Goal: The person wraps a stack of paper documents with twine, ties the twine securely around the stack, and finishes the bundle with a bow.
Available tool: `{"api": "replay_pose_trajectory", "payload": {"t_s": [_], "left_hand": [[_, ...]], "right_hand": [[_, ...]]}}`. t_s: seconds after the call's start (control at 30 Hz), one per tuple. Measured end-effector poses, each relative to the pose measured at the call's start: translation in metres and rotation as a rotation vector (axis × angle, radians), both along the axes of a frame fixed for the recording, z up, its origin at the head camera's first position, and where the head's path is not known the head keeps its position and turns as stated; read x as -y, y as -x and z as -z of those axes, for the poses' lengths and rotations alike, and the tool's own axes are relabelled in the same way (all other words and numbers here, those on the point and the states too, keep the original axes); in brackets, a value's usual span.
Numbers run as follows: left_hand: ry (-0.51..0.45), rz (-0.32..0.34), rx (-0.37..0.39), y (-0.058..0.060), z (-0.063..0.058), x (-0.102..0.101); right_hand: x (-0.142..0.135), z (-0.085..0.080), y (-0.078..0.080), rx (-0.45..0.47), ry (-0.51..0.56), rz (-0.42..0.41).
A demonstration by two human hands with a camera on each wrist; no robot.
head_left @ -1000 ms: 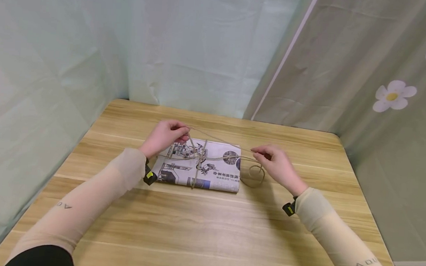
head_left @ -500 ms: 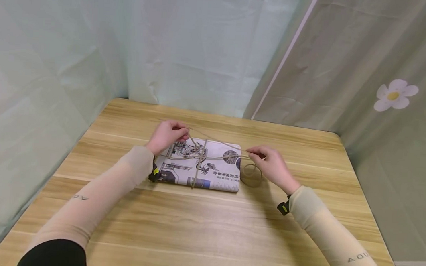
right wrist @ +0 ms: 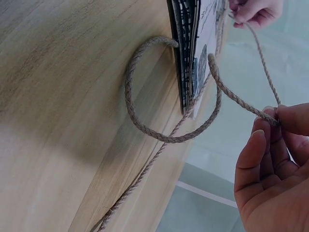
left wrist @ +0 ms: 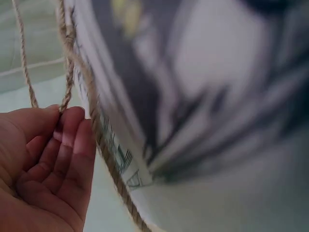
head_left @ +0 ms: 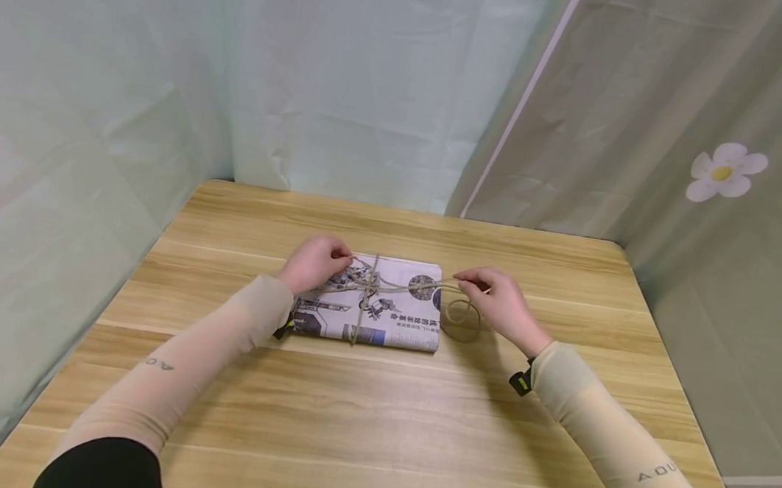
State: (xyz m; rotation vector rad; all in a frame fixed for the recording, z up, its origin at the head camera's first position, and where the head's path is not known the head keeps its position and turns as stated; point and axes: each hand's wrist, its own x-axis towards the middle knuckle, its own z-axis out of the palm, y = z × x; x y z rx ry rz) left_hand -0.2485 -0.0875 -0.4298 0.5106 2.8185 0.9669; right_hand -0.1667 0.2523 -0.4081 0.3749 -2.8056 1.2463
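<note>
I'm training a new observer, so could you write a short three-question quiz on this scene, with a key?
1. Short answer: A loose loop of brown, twisted twine shows beside the flat, rectangular, printed newspaper bundle. Which grip is nearer to it?
2. True or false: On the bundle's upper face, the twine runs in one direction only.
3. Multiple choice: What does the left-hand grip pinch?
A) A black pen
B) Twine
C) Metal scissors

Key:
1. The right-hand grip.
2. False; strands run both lengthwise and crosswise.
3. B.
</note>
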Motion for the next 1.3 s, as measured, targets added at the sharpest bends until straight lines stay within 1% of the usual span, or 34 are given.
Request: {"api": "replay_pose_trajectory", "payload": {"t_s": [0.13,0.27,0.37,0.47,0.53,0.67,0.7,0.73,0.8,0.87,0.93,1.0,1.1,1.2,1.3], "left_hand": [[0.108,0.047,-0.031,-0.004,0.004,-0.006],[0.191,0.086,-0.032,-0.009,0.001,-0.010],[0.200,0.112,-0.021,-0.011,-0.002,-0.012],[0.207,0.158,-0.017,-0.012,-0.005,-0.012],[0.213,0.219,-0.030,-0.013,-0.009,-0.013],[0.215,0.369,-0.120,-0.015,-0.018,-0.017],[0.203,0.392,-0.144,-0.015,-0.019,-0.018],[0.194,0.400,-0.166,-0.015,-0.021,-0.018],[0.174,0.377,-0.174,-0.015,-0.021,-0.018],[0.146,0.327,-0.157,-0.015,-0.021,-0.017],[0.118,0.263,-0.126,-0.015,-0.019,-0.016],[0.084,0.213,-0.089,-0.015,-0.016,-0.014],[0.016,0.149,-0.007,-0.017,-0.012,-0.013],[-0.018,0.113,0.064,-0.020,-0.010,-0.011],[-0.011,0.088,0.092,-0.022,-0.009,-0.011]], "right_hand": [[0.000,0.001,0.000,0.003,0.008,0.016],[0.001,0.001,0.001,0.021,0.052,0.059],[0.001,0.000,0.003,0.040,0.097,0.103],[0.002,-0.002,0.004,0.053,0.126,0.133],[0.003,-0.004,0.004,0.060,0.137,0.144],[0.007,-0.006,0.005,0.073,0.156,0.153],[0.008,-0.007,0.005,0.077,0.163,0.153],[0.009,-0.007,0.006,0.079,0.171,0.153],[0.011,-0.007,0.007,0.082,0.186,0.152],[0.013,-0.006,0.008,0.078,0.191,0.150],[0.015,-0.004,0.010,0.067,0.189,0.146],[0.018,-0.001,0.013,0.051,0.187,0.139],[0.023,0.004,0.015,0.015,0.162,0.113],[0.031,0.010,0.014,-0.030,0.076,0.059],[0.040,0.016,0.011,-0.067,-0.067,-0.040]]}}
